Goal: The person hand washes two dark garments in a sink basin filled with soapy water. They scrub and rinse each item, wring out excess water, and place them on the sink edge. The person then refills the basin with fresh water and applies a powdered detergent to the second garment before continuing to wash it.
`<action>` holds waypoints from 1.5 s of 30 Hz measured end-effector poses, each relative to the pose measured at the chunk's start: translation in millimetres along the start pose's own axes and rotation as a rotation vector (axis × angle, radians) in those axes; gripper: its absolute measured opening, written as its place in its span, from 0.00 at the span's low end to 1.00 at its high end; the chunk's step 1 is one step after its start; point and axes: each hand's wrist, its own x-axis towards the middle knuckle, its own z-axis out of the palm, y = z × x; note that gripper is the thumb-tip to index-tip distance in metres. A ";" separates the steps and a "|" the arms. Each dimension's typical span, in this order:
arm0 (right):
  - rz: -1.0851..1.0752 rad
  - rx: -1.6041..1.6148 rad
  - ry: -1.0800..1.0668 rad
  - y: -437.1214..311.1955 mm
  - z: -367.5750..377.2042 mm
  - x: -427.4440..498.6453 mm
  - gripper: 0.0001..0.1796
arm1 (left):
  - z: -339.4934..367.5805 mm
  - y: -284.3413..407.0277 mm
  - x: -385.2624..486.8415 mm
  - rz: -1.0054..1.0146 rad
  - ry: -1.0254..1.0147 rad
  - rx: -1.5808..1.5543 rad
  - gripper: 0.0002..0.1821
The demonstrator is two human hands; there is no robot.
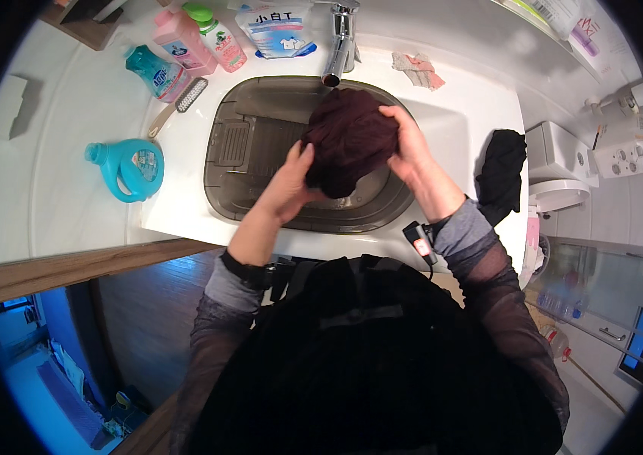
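Observation:
A bunched dark maroon cloth point(350, 142) is held between both my hands, above a translucent grey-brown plastic washbasin point(222, 193). My left hand point(290, 185) grips its lower left side, thumb on top. On its right side, my right hand point(409, 142) holds it, with the thumb near the upper edge. Just behind the cloth, the spout of a chrome faucet point(343, 42) points down; whether water runs cannot be made out. The basin has a ribbed washboard section point(276, 142) at its left and sits in the white sink point(446, 136).
Along the back left stand a detergent pouch point(277, 28), a green-capped pump bottle point(222, 42), a pink bottle point(185, 45), a teal bottle point(156, 74) and a scrub brush point(192, 95). A turquoise jug point(134, 170) is left, black fabric point(500, 170) right, a crumpled rag point(419, 71) behind.

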 end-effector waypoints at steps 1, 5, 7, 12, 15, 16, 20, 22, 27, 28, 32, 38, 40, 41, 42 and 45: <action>0.027 0.008 -0.021 5.5 1.2 3.4 0.16 | 9.4 -1.0 3.0 0.006 -0.088 -0.074 0.39; -0.278 -0.555 0.138 -1.0 -16.1 11.9 0.26 | 13.8 -0.8 20.3 0.290 -0.005 0.193 0.44; -0.241 -0.692 0.150 -11.1 -36.2 9.4 0.27 | 11.6 -8.7 30.2 0.403 0.047 0.153 0.46; -0.249 -1.031 -0.011 -12.4 -80.8 -2.8 0.24 | 1.6 -22.2 51.9 0.480 0.113 0.693 0.41; -0.131 -1.301 -0.118 -2.5 -97.2 -12.8 0.24 | 1.4 -27.8 55.4 0.316 0.181 1.429 0.39; -0.057 -1.393 -0.142 0.1 -99.7 -14.5 0.24 | 0.0 -26.1 56.5 0.232 0.171 1.611 0.40; -0.291 -1.706 -0.251 10.2 -100.1 -21.4 0.28 | -2.9 -20.3 61.2 -0.063 0.025 1.894 0.44; -0.306 -1.903 -0.250 13.7 -93.5 -21.9 0.32 | -5.6 -17.1 64.2 -0.059 -0.023 1.938 0.46; -0.177 -1.952 -0.227 10.4 -60.3 -8.7 0.44 | -13.9 -11.4 63.7 -0.045 -0.081 1.988 0.48; -0.145 -2.009 -0.234 7.7 -52.6 -4.0 0.45 | -14.5 -10.2 63.5 -0.044 -0.089 1.982 0.48; -0.106 -2.185 -0.228 3.1 -26.1 24.3 0.48 | -14.2 -8.2 61.7 -0.055 -0.089 1.974 0.48; -0.109 -2.413 -0.124 28.6 -31.2 53.1 0.47 | -13.0 -9.3 57.4 -0.041 -0.072 1.978 0.48; -0.245 -2.306 -0.114 36.9 -37.0 53.0 0.30 | -13.2 -6.0 56.4 -0.047 -0.076 1.976 0.49; -0.249 -2.226 -0.107 38.1 -38.8 50.9 0.23 | -12.9 -3.7 55.9 -0.056 -0.084 1.977 0.50; -0.298 -2.103 -0.111 35.8 -39.8 47.2 0.19 | -11.9 -1.3 55.3 -0.072 -0.098 1.975 0.51; -0.275 -1.681 -0.143 14.8 -34.2 28.5 0.11 | -5.8 2.4 51.8 -0.064 -0.059 1.914 0.57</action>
